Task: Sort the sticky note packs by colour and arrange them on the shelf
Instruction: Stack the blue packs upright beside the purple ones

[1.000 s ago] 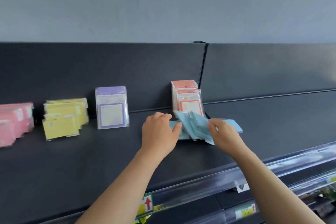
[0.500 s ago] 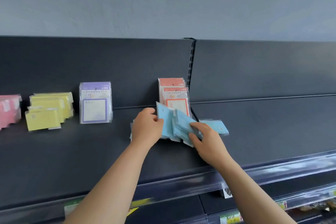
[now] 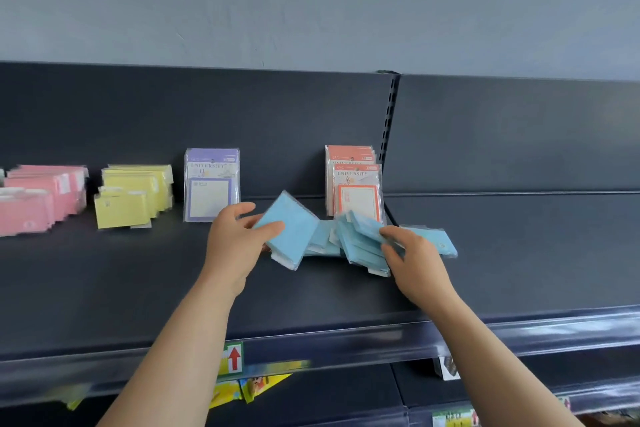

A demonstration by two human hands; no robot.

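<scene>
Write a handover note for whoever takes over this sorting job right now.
Left hand holds one blue pack, lifted and tilted.
Right hand grips the loose blue pile on the shelf, in front of the orange packs.
Done: pink packs, yellow packs, purple packs and orange packs are grouped along the back.
Left: gather the blue ones and give them their own spot.

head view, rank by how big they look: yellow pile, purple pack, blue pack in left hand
1. yellow pile
2. purple pack and the blue pack in the left hand look alike; the blue one is nearer the camera, so unranked
</scene>
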